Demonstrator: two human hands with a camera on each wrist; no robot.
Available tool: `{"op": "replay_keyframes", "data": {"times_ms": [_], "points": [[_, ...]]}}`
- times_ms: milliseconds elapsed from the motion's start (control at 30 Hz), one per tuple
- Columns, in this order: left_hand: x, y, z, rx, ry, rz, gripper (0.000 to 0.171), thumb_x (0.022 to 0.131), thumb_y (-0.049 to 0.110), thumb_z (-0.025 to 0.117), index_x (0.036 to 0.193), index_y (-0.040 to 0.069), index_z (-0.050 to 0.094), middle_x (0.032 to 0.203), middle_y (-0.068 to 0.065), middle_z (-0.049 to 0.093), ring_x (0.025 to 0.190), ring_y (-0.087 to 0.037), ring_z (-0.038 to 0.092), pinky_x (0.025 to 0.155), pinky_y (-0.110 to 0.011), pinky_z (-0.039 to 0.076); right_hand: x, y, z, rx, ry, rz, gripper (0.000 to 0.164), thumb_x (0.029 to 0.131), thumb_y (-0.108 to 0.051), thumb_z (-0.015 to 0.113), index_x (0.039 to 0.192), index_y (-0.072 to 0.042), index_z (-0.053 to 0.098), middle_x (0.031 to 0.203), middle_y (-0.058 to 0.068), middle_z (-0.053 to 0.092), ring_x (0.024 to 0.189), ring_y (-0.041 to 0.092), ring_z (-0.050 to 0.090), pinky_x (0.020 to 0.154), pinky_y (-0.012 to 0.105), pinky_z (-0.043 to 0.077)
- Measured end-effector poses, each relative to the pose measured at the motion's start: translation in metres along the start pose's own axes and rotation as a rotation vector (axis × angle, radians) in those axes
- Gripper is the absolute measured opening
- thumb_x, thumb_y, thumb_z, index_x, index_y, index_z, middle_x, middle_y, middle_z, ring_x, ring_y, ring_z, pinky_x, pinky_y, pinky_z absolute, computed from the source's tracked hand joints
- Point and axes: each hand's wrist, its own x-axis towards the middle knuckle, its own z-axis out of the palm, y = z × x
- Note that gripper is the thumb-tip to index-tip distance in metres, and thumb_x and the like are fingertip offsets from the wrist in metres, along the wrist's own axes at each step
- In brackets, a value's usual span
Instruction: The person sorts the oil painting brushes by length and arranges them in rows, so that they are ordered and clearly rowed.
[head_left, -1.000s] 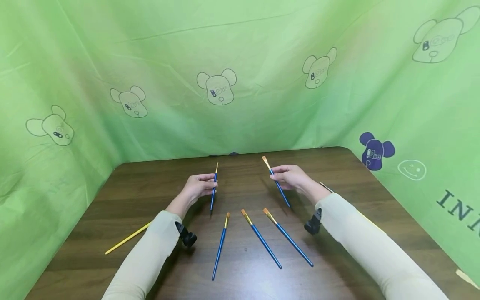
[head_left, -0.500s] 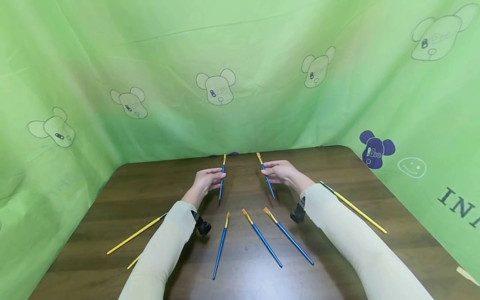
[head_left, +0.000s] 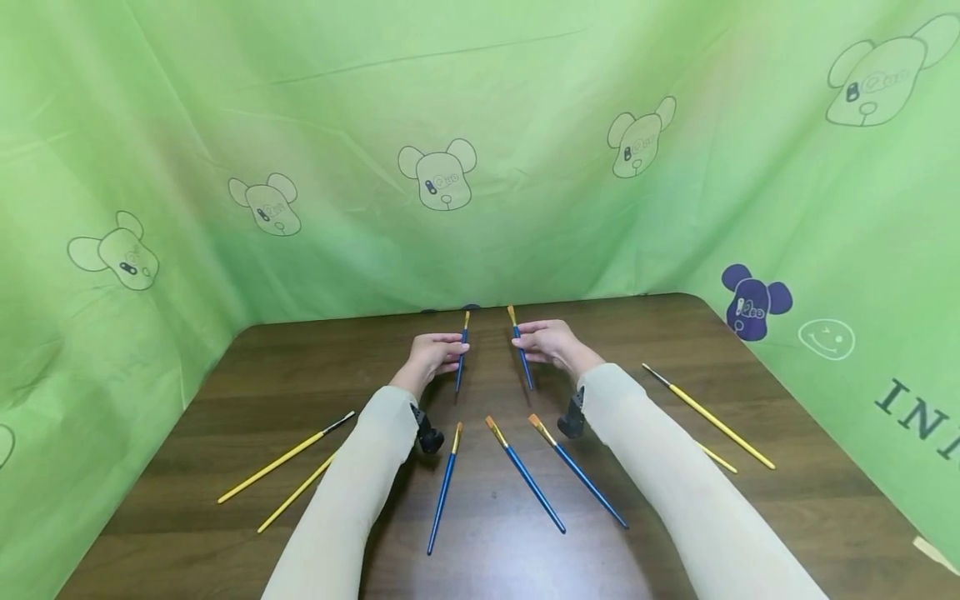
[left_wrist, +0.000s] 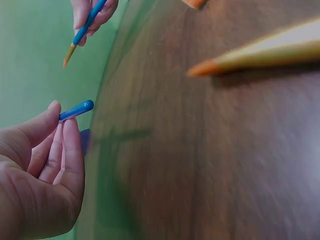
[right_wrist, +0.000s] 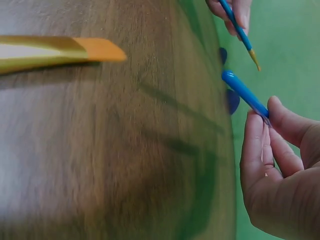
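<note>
Left hand (head_left: 432, 356) pinches blue brush (left_wrist: 76, 110) at fingertips (left_wrist: 53, 107) (bristles (head_left: 467, 317) beyond grip); right hand (head_left: 553, 343) pinches second brush (right_wrist: 244, 93) likewise.

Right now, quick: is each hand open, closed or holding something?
Left hand: closed in a pinch, holding a blue paintbrush.
Right hand: also pinching, holding a second blue paintbrush.
</note>
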Motion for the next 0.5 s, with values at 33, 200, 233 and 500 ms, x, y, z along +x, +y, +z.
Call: {"op": "replay_keyframes", "data": {"times_ms": [33, 200, 233, 500], "points": [[0.002, 0.0, 0.002, -0.002, 0.001, 0.001, 0.033, 0.082, 0.004, 0.077, 0.115, 0.002, 0.07, 0.102, -0.012, 0.072, 0.078, -0.016, 0.066, 0.07, -0.028, 0.059, 0.001, 0.0, 0.001, 0.004, 0.012, 0.002, 0.05, 0.089, 0.003, 0.067, 0.136, 0.003, 0.051, 0.099, 0.008, 0.069, 0.106, 0.028, 0.062, 0.074, 0.024, 0.057], [0.007, 0.002, 0.01, -0.028, 0.004, 0.001, 0.032, 0.082, 0.002, 0.077, 0.114, 0.001, 0.071, 0.1, -0.012, 0.072, 0.077, -0.016, 0.065, 0.068, -0.027, 0.059, 0.009, 0.003, 0.006, 0.019, 0.051, 0.006, 0.05, 0.088, 0.002, 0.069, 0.135, 0.002, 0.054, 0.119, 0.018, 0.064, 0.097, 0.022, 0.064, 0.074, 0.023, 0.057], [0.008, 0.001, 0.012, -0.033, 0.003, 0.0, 0.032, 0.082, 0.002, 0.077, 0.114, 0.001, 0.07, 0.099, -0.012, 0.072, 0.076, -0.016, 0.065, 0.068, -0.027, 0.059, 0.01, 0.004, 0.007, 0.02, 0.058, 0.006, 0.05, 0.088, 0.002, 0.069, 0.135, 0.002, 0.054, 0.121, 0.018, 0.063, 0.096, 0.021, 0.065, 0.074, 0.023, 0.057], [0.01, -0.001, 0.025, -0.033, 0.045, -0.004, 0.03, 0.082, 0.0, 0.076, 0.112, -0.002, 0.07, 0.099, -0.014, 0.072, 0.072, -0.015, 0.062, 0.068, -0.028, 0.059, 0.016, 0.006, 0.014, 0.035, 0.135, -0.005, 0.044, 0.087, 0.002, 0.07, 0.129, 0.004, 0.059, 0.117, 0.018, 0.066, 0.085, 0.013, 0.065, 0.076, 0.026, 0.057]]}}
